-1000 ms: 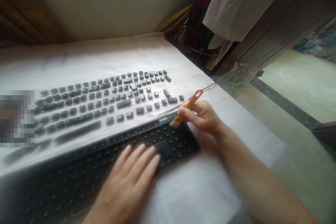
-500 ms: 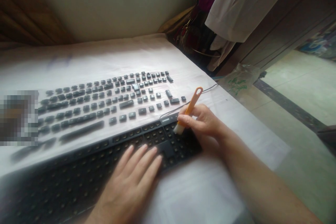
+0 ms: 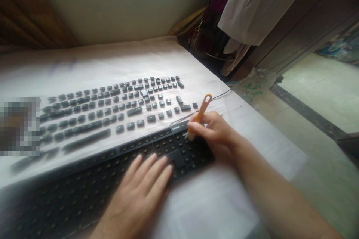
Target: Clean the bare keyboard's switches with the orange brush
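Observation:
A black keyboard (image 3: pixel 112 168) with its keycaps off lies slanted across the near side of the table. My left hand (image 3: pixel 143 183) rests flat on it, fingers stretched out. Between the thumb and fingers of my right hand (image 3: pixel 215 130) is a small brush with an orange handle (image 3: pixel 202 109). Its pale bristles (image 3: pixel 190 135) touch the keyboard's far right part, near the printed label. The handle leans up and away, its looped end on top. Beyond the keyboard, the loose black keycaps (image 3: pixel 134 111) are laid out in rows on the white cloth.
A white cloth (image 3: pixel 112 59) covers the table, whose right edge drops to a tiled floor (image 3: pixel 308 108). The keyboard's cable (image 3: pixel 223 93) runs over that edge. White clothing (image 3: pixel 252 11) hangs at the back right, above a clear plastic bag (image 3: pixel 254 82).
My right hand has shifted slightly left, and the brush's bristles have moved a little up on the keyboard. My left hand stays in place.

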Demonstrator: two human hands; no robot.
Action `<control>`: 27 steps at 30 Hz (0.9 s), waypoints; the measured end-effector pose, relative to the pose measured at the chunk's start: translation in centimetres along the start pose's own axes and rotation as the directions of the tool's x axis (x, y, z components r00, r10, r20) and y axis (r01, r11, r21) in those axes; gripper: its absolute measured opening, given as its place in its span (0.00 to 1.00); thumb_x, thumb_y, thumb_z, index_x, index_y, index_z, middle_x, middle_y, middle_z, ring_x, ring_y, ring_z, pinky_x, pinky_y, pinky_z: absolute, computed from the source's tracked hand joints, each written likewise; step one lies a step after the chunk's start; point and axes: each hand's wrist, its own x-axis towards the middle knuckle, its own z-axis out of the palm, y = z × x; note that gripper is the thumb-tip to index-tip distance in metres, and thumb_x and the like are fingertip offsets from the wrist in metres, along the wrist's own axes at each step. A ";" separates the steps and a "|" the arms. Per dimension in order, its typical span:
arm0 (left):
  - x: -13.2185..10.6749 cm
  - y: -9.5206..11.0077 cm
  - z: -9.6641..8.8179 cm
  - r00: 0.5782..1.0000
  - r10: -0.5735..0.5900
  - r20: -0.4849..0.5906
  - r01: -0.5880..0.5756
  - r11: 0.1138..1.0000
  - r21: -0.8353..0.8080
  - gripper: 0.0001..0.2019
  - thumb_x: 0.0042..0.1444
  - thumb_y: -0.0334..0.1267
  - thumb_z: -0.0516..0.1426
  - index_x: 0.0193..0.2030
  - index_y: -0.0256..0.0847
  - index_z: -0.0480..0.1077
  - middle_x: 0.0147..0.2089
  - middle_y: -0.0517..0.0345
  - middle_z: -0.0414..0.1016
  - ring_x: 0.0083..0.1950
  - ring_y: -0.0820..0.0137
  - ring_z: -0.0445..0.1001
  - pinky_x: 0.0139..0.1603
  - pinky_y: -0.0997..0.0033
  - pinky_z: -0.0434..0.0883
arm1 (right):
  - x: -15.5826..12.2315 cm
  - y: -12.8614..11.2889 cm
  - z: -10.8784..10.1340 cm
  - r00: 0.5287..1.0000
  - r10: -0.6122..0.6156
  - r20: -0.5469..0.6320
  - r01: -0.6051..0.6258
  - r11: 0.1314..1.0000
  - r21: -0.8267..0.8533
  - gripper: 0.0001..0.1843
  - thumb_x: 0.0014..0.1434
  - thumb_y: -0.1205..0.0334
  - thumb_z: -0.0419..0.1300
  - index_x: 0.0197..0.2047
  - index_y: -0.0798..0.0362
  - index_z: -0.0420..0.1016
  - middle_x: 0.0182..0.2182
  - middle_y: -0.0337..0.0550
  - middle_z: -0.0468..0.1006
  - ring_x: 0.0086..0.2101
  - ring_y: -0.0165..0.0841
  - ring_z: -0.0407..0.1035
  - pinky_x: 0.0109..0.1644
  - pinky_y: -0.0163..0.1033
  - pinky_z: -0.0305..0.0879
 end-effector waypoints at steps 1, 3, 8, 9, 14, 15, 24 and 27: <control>0.1 -0.1 -0.1 1.000 0.009 0.002 -0.009 1.000 0.009 0.16 0.70 0.37 0.52 0.60 0.42 0.75 0.63 0.57 0.77 0.67 0.65 0.71 0.78 0.60 0.49 | 0.0 -0.1 0.0 1.000 0.001 0.001 -0.001 1.000 0.016 0.14 0.65 0.56 0.59 0.31 0.55 0.77 0.25 0.42 0.81 0.27 0.32 0.75 0.33 0.34 0.68; 0.1 -0.2 -0.1 1.000 0.010 0.002 -0.010 1.000 0.017 0.16 0.70 0.37 0.52 0.60 0.42 0.75 0.64 0.57 0.77 0.66 0.65 0.71 0.78 0.59 0.49 | 0.0 -0.2 0.0 1.000 0.006 -0.014 -0.005 0.998 0.065 0.14 0.65 0.55 0.59 0.31 0.54 0.77 0.25 0.41 0.80 0.26 0.31 0.74 0.32 0.34 0.67; -0.3 0.2 0.2 0.999 -0.033 0.004 0.033 0.999 0.010 0.17 0.71 0.36 0.51 0.62 0.43 0.74 0.64 0.56 0.76 0.69 0.64 0.69 0.77 0.56 0.52 | 0.0 0.0 0.3 0.991 0.019 -0.131 -0.001 0.990 0.143 0.15 0.65 0.53 0.61 0.33 0.54 0.78 0.27 0.42 0.81 0.26 0.32 0.74 0.30 0.34 0.69; -0.3 0.2 0.2 0.999 -0.039 0.004 0.039 0.999 0.008 0.17 0.71 0.36 0.51 0.62 0.43 0.73 0.64 0.56 0.76 0.69 0.64 0.69 0.77 0.56 0.53 | 0.0 0.0 0.4 0.990 0.008 -0.140 0.011 0.991 0.132 0.14 0.65 0.52 0.61 0.34 0.54 0.79 0.28 0.43 0.82 0.27 0.32 0.75 0.31 0.35 0.70; -0.2 0.2 0.1 1.000 -0.015 0.008 0.014 1.000 0.007 0.17 0.71 0.36 0.52 0.61 0.42 0.74 0.64 0.56 0.77 0.68 0.64 0.70 0.77 0.56 0.51 | 0.1 0.2 0.8 0.988 -0.112 -0.105 0.116 0.993 0.026 0.12 0.66 0.55 0.62 0.36 0.53 0.81 0.32 0.45 0.85 0.32 0.34 0.79 0.38 0.36 0.74; -0.2 0.2 0.1 1.000 -0.028 0.003 0.028 1.000 -0.005 0.17 0.71 0.37 0.52 0.61 0.43 0.74 0.64 0.57 0.76 0.68 0.64 0.70 0.78 0.56 0.51 | 0.1 0.1 0.8 0.987 -0.133 -0.092 0.135 0.991 0.010 0.11 0.66 0.56 0.62 0.36 0.53 0.81 0.32 0.44 0.85 0.31 0.34 0.79 0.37 0.36 0.73; -0.2 0.4 0.4 0.999 -0.043 -0.022 0.043 0.999 -0.015 0.16 0.71 0.37 0.52 0.60 0.42 0.74 0.64 0.57 0.76 0.68 0.64 0.69 0.78 0.57 0.50 | 0.1 -0.3 0.9 0.983 -0.184 0.010 0.184 0.982 -0.036 0.10 0.67 0.61 0.60 0.36 0.56 0.80 0.30 0.44 0.85 0.30 0.32 0.79 0.37 0.34 0.72; -0.2 0.5 0.4 0.997 -0.081 -0.014 0.080 0.996 -0.040 0.16 0.71 0.38 0.52 0.60 0.43 0.74 0.64 0.58 0.76 0.69 0.64 0.68 0.78 0.57 0.51 | 0.0 -0.6 0.7 0.986 -0.163 0.042 0.164 0.986 -0.018 0.10 0.67 0.62 0.60 0.36 0.56 0.80 0.29 0.43 0.84 0.29 0.31 0.78 0.36 0.33 0.72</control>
